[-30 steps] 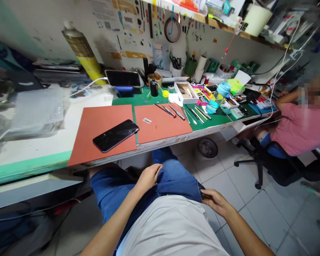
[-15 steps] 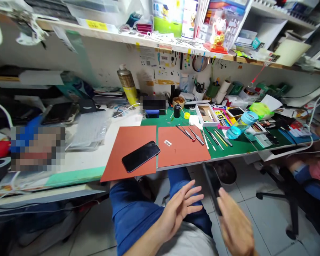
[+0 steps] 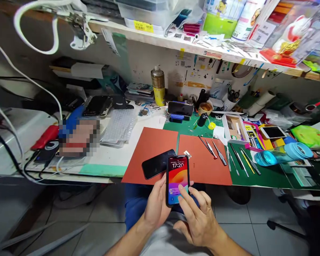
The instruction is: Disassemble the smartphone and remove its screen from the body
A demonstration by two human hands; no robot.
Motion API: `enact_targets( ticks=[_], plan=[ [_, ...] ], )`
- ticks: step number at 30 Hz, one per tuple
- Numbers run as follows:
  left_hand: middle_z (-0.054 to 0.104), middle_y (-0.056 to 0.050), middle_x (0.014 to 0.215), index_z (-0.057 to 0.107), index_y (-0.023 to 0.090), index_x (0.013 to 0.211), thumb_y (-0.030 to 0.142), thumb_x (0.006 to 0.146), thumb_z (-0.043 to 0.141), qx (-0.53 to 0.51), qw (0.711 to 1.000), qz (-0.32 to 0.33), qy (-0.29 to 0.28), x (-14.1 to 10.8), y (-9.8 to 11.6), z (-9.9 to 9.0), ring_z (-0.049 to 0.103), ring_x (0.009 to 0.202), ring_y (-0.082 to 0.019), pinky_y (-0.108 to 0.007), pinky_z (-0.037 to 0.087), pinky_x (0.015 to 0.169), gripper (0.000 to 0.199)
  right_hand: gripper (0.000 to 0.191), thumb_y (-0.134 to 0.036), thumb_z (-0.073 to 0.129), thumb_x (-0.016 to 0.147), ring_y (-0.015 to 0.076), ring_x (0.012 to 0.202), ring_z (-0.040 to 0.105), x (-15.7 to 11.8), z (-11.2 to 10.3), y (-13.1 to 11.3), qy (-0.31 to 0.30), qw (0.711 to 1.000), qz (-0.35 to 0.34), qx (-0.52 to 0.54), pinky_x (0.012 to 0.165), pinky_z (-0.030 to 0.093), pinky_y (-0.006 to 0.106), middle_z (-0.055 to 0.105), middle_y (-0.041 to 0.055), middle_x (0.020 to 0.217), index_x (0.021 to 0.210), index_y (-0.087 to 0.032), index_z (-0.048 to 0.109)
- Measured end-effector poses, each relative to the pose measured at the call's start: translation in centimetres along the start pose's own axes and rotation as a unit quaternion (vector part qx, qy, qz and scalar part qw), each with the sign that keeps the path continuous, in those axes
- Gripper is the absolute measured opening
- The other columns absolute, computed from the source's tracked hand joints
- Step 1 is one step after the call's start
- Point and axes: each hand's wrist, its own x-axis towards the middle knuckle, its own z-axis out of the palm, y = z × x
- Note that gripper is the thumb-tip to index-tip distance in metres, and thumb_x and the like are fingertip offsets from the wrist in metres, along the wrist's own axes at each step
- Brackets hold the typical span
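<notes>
A phone in a black case (image 3: 177,180), its lit lock screen showing 17:20, is held upright over my lap. My left hand (image 3: 156,202) grips it from the left side and from behind. My right hand (image 3: 198,213) has its fingers spread, with fingertips over or on the lower part of the screen; contact is hard to tell. Behind the held phone, a second phone (image 3: 157,164) with a dark screen lies on the left red-brown mat (image 3: 138,156). A small white piece (image 3: 187,153) rests on the right mat (image 3: 205,167).
Tweezers and screwdrivers (image 3: 220,153) lie right of the mats. Beyond them are a blue-lidded bottle (image 3: 284,153) and an open white box (image 3: 234,128). A phone on a stand (image 3: 180,109) and a spray can (image 3: 158,85) stand behind. Bubble-wrap bags (image 3: 118,125) are at left.
The cased phone has come from the right side to the middle, from my right hand into my left, and its screen is lit. The view has shifted left.
</notes>
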Motion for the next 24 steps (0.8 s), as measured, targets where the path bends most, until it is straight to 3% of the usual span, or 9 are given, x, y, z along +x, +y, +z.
enact_targets(
  ticks=[4, 9, 14, 18, 21, 24],
  plan=[
    [0.073, -0.012, 0.144, 0.063, 0.021, 0.150, 0.046, 0.107, 0.053, -0.008, 1.000, 0.012, 0.004, 0.8, 0.8, 0.3, 0.066, 0.138, -0.040, -0.063, 0.046, 0.121, 0.050, 0.035, -0.028, 0.043, 0.112, 0.0302, 0.113, 0.067, 0.3, 0.2, 0.7, 0.036, 0.998, -0.012, 0.048, 0.094, 0.049, 0.045, 0.079, 0.0202, 0.127, 0.109, -0.010, 0.074],
    [0.073, -0.014, 0.144, 0.068, 0.019, 0.143, 0.048, 0.108, 0.051, -0.012, 1.000, 0.006, 0.008, 1.5, 2.0, 0.5, 0.067, 0.136, -0.042, -0.064, 0.050, 0.117, 0.049, 0.036, -0.026, 0.044, 0.110, 0.0272, 0.104, 0.068, 0.3, 0.8, 1.2, 0.001, 0.994, -0.063, 0.090, 0.089, 0.048, 0.043, 0.081, 0.0173, 0.123, 0.102, -0.012, 0.076],
    [0.073, -0.015, 0.143, 0.064, 0.019, 0.148, 0.048, 0.106, 0.052, -0.008, 1.000, 0.004, -0.003, 1.6, 2.6, 0.4, 0.068, 0.134, -0.042, -0.062, 0.051, 0.117, 0.052, 0.031, -0.026, 0.046, 0.110, 0.0299, 0.115, 0.068, 1.4, 1.4, 1.7, -0.020, 0.998, -0.009, 0.057, 0.092, 0.052, 0.043, 0.080, 0.0180, 0.127, 0.113, -0.012, 0.073],
    [0.072, -0.015, 0.145, 0.057, 0.022, 0.154, 0.046, 0.105, 0.052, -0.003, 1.000, 0.016, 0.000, 1.5, 2.8, 0.2, 0.068, 0.133, -0.042, -0.062, 0.051, 0.116, 0.055, 0.016, -0.006, 0.062, 0.097, 0.0298, 0.106, 0.068, 1.8, 1.2, 1.5, 0.034, 0.997, 0.041, 0.063, 0.086, 0.055, 0.044, 0.080, 0.0228, 0.120, 0.110, -0.010, 0.070],
    [0.070, -0.015, 0.148, 0.054, 0.023, 0.156, 0.045, 0.104, 0.052, -0.003, 1.000, 0.023, -0.003, 1.4, 3.0, 0.0, 0.068, 0.134, -0.043, -0.064, 0.052, 0.115, 0.057, 0.012, -0.003, 0.066, 0.092, 0.0270, 0.092, 0.066, 1.6, 1.3, 0.8, 0.038, 0.995, 0.036, 0.088, 0.075, 0.055, 0.041, 0.083, 0.0195, 0.108, 0.099, -0.012, 0.070],
    [0.068, -0.015, 0.150, 0.052, 0.024, 0.157, 0.044, 0.103, 0.054, -0.002, 1.000, 0.030, 0.005, 1.2, 3.3, -0.2, 0.066, 0.137, -0.044, -0.065, 0.051, 0.115, 0.058, 0.014, -0.004, 0.061, 0.093, 0.0273, 0.089, 0.067, 1.1, 1.6, 0.2, 0.037, 0.993, -0.002, 0.116, 0.067, 0.053, 0.040, 0.082, 0.0218, 0.107, 0.100, -0.010, 0.072]
  ],
)
